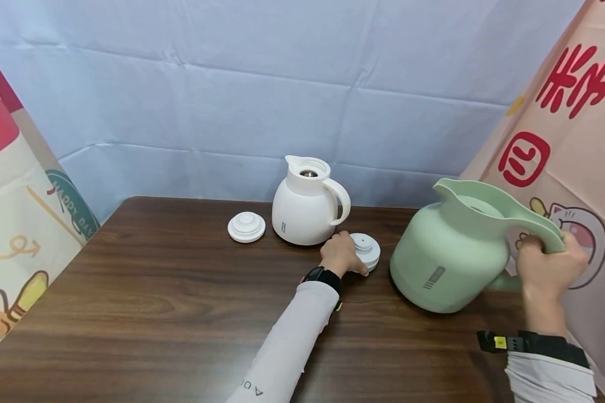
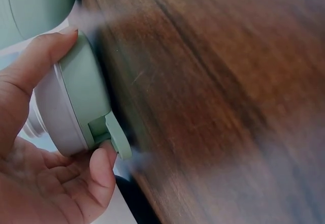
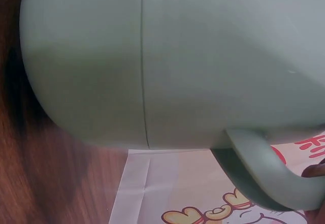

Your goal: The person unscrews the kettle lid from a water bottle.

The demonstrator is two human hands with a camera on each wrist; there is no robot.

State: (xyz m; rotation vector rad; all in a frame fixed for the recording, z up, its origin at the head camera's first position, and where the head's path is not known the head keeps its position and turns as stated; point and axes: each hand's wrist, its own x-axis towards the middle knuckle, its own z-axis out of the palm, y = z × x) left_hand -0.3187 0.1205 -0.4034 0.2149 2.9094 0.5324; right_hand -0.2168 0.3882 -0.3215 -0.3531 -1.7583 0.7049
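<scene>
My left hand (image 1: 341, 253) grips a round lid (image 1: 366, 250) low over the wooden table, between the white jug and the green jug. In the left wrist view the lid's green side (image 2: 84, 76) faces the wood, with a small green lever (image 2: 118, 135) sticking out beside a fingertip. Its white stepped side faces up. My right hand (image 1: 549, 266) holds the handle of a large green vacuum jug (image 1: 448, 257), whose mouth is uncovered. The right wrist view is filled mostly by the green jug's body (image 3: 142, 66), its base close to the wood.
A smaller white vacuum jug (image 1: 302, 210) stands open near the table's back edge, handle to the right. Left of it lies a white lid (image 1: 246, 226). A pale blue cloth (image 1: 222, 101) hangs behind the table (image 1: 156, 313). Printed sheets flank both sides.
</scene>
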